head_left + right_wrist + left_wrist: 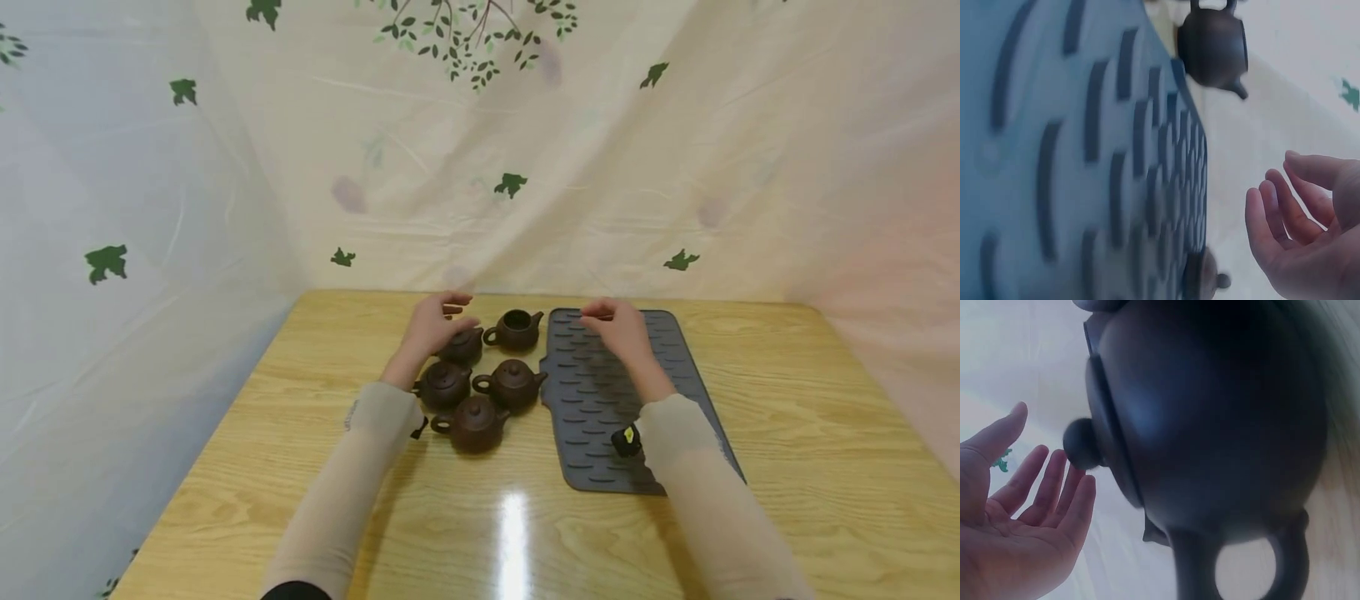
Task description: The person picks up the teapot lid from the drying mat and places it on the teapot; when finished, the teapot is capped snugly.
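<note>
My left hand (431, 325) hovers over a dark brown lidded teapot (463, 346) at the back left of a cluster. In the left wrist view its spread, loosely bent fingers hold nothing, near the knob of a large teapot (1210, 425). My right hand (618, 329) is above the far part of a grey ridged mat (600, 450), thumb and fingers apart and holding nothing. Beside the mat stands a teapot without a lid (517, 335). A round, knobbed lid-like piece (1200, 275) shows at the mat's edge in the right wrist view; the head view does not show it.
Three more lidded teapots stand close together nearer me: one at left (444, 387), one by the mat (516, 387) and one in front (476, 427). They stand on a wooden table (450, 533). A leaf-patterned cloth (465, 225) hangs behind the table.
</note>
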